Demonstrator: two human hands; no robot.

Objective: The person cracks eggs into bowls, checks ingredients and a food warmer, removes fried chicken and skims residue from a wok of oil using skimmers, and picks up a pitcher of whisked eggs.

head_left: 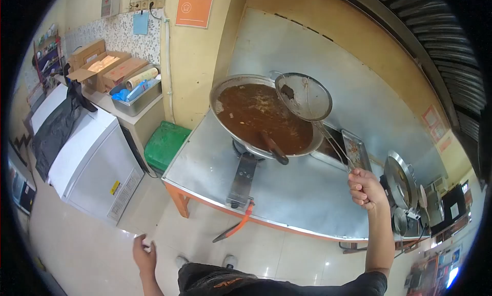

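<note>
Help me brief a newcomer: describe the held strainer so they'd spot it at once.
On the metal-topped table, find the wide pan of brown liquid. At its upper-right edge in the picture is the strainer, its long wire handle gripped by the right hand. Its round, see-through mesh with a dark clump on it sets it apart from the solid-walled pan.

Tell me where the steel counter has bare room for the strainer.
The widest bare patch on the counter lies between the burner, the front edge and the right hand. A smaller one sits left of the burner, between the wok and the counter's left edge. It's crowded beyond the right hand, with a tray, and at the right end, with pans.
</note>
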